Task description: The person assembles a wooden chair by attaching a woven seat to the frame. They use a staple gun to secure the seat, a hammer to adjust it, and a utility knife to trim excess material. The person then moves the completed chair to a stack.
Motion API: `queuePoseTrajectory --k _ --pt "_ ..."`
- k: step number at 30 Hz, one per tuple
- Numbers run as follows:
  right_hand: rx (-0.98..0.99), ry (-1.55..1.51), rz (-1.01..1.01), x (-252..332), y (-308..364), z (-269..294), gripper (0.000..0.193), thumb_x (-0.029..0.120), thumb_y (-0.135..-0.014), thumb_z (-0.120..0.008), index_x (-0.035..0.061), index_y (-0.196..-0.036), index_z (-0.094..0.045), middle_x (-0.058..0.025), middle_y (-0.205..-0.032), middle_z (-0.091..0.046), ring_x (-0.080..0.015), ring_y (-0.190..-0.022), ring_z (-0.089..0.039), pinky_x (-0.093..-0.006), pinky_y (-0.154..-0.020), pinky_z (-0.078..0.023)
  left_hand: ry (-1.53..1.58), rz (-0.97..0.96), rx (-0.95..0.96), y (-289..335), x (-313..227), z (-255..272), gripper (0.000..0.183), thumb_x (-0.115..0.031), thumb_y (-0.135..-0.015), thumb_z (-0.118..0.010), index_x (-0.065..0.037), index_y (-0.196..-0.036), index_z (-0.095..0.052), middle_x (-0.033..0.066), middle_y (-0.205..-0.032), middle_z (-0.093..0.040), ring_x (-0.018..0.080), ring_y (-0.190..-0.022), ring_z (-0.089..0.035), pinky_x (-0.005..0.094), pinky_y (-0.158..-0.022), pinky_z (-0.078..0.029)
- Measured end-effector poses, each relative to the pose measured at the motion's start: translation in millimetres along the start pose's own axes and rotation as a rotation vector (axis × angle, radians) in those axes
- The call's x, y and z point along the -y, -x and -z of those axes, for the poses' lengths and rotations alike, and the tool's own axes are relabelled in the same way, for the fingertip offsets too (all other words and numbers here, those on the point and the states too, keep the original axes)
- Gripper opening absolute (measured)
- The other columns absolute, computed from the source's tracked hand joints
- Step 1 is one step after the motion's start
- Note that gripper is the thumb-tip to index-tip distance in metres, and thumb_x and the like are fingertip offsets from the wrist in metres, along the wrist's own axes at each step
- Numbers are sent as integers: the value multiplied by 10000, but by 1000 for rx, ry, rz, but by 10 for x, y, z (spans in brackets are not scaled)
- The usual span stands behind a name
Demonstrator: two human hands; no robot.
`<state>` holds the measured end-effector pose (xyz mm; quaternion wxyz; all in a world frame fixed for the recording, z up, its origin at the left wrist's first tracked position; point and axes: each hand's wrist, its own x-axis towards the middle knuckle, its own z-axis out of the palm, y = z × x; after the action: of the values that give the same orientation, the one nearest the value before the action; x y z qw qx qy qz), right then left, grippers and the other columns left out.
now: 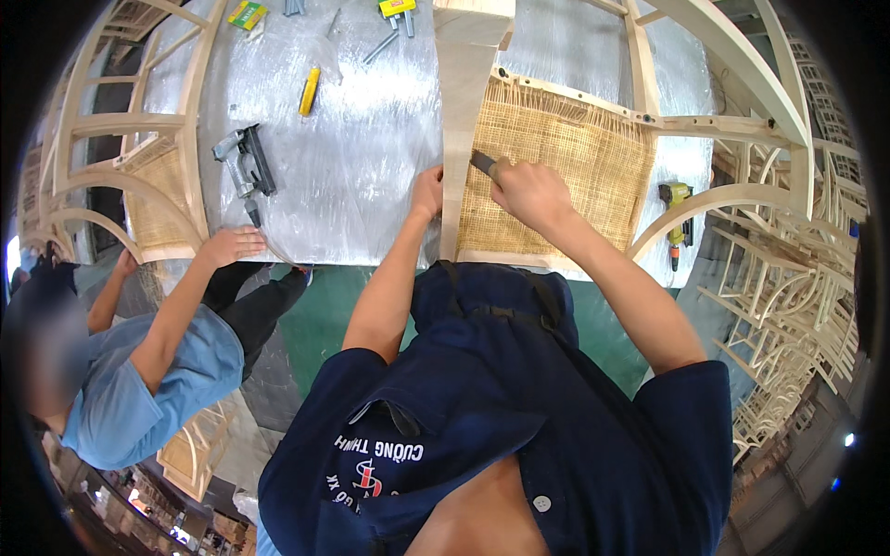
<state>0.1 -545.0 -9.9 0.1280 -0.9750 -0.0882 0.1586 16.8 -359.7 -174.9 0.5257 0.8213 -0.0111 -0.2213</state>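
In front of me a pale wooden chair frame [456,130] lies on the plastic-covered table, with a woven cane panel [575,167] set into it. My left hand [427,193] is closed at the left side of the thick wooden upright, its fingertips hidden behind the wood. Over the panel's left part, my right hand [533,193] is wrapped round a flat, dark-grey blade-like tool [483,164]. The tool's end points toward the upright. Loose cane strands [556,97] fringe the panel's far edge, along a rail with dark holes.
Left on the table [371,139] lie a nail gun [246,167], a yellow cutter [310,93] and staple strips [382,46] near small boxes [248,15]. A green nail gun [677,208] lies right. A co-worker [158,361] handles another frame at left. Chair frames [788,306] are stacked right.
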Motion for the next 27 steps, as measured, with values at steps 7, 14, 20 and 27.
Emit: queuePoseTrajectory --k 7,14,20,27 --pt "144 102 100 212 -288 80 184 173 -822 -604 -1 -802 -659 -205 -690 -654 -356 -672 -681 -442 -607 -561 73 60 39 -33 64 -7 383 -365 -893 -573 -23 -1015 -695 181 -897 -712 271 -804 -686 362 -723 -500" --pt "73 54 125 -16 -69 153 198 230 -834 -612 56 -836 -708 -181 -751 -673 -338 -735 -685 -443 -650 -562 142 90 23 -132 242 -38 411 -385 -922 -553 -29 -1077 -688 176 -963 -716 248 -870 -683 359 -777 -499" --pt "43 4 175 44 273 95 178 234 -826 -607 82 -802 -697 -149 -694 -659 -333 -654 -667 -452 -611 -549 209 139 7 -158 238 -82 410 -391 -928 -555 -41 -1096 -689 172 -990 -715 251 -895 -687 350 -800 -500" --pt "41 82 226 76 174 -12 179 240 -822 -625 66 -791 -653 -163 -640 -637 -337 -609 -654 -450 -565 -534 198 161 3 -103 156 -57 429 -416 -933 -534 -50 -1087 -697 176 -999 -710 284 -897 -685 356 -804 -501"
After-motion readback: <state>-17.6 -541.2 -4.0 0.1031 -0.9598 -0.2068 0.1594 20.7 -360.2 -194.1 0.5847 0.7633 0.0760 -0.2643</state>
